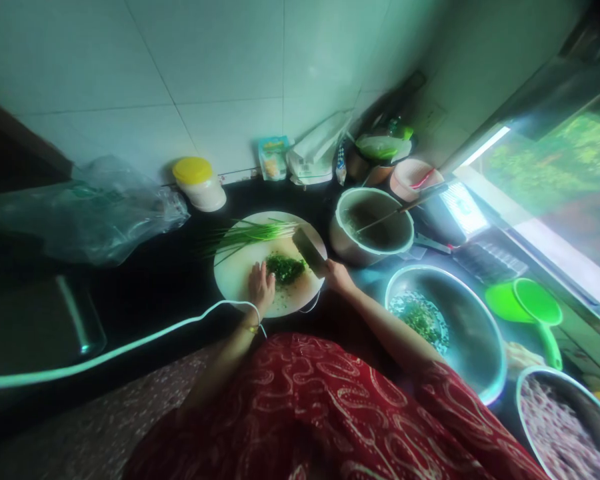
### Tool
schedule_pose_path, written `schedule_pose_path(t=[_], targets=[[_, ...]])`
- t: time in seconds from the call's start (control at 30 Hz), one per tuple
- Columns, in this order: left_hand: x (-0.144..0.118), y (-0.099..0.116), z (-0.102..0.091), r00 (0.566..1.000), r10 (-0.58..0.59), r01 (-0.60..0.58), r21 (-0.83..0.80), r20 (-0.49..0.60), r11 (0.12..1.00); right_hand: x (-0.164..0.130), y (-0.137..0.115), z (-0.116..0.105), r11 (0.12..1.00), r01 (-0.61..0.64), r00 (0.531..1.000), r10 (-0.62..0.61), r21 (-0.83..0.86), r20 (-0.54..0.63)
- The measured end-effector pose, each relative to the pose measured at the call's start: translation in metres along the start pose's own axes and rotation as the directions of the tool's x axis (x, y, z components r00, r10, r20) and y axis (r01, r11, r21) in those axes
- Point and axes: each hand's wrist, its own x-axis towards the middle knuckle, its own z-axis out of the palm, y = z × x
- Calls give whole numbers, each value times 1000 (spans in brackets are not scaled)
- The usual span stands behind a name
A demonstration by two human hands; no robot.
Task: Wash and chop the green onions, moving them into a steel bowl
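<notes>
A round white cutting board lies on the dark counter. On it sits a small heap of chopped greens, with long green stalks across its far side. My right hand is closed round the handle of a cleaver, whose broad blade is over the board's right side, beside the heap. My left hand rests on the board just left of the chopped greens, fingers stretched out and holding nothing visible.
Right of the board stand a pot with a long-handled utensil and a large metal bowl holding chopped greens. A green dipper is by the window. A yellow-lidded jar stands behind; a white cable crosses at left.
</notes>
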Motion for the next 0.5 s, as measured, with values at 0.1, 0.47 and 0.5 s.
schedule_pose_path(t=[0.1,0.47,0.5], targets=[[5,13,8,999,-45,44,-27,-16,999,-8,19,7,916,-249,969,235,316,82],[21,37,24,996,-50,48,-36,-69,998,-9,12,37,819,-347,938,315,457,146],[22,38,24,997,-51,49,-34,-63,998,-7,6,41,844,-323,946,293,429,136]])
